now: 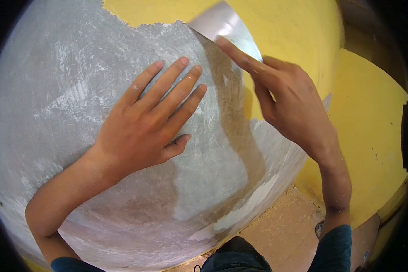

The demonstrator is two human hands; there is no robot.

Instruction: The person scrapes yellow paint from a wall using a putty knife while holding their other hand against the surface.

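Note:
A large rounded surface [72,59] shows bare grey, with brown patches, on its left and lower parts. Yellow coating [299,31] covers its upper right, ending in a ragged edge. My left hand [145,113] lies flat on the grey area, fingers spread and holding nothing. My right hand [290,95] grips a metal scraper blade [229,27], the index finger stretched along it. The blade rests at the border between grey and yellow, slightly blurred. Its handle is hidden by the hand.
Another yellow rounded form [367,136] stands at the right, beyond my right forearm. Below the curved surface lies a brownish floor [285,226] with small crumbs along the base. Dark clothing shows at the bottom centre.

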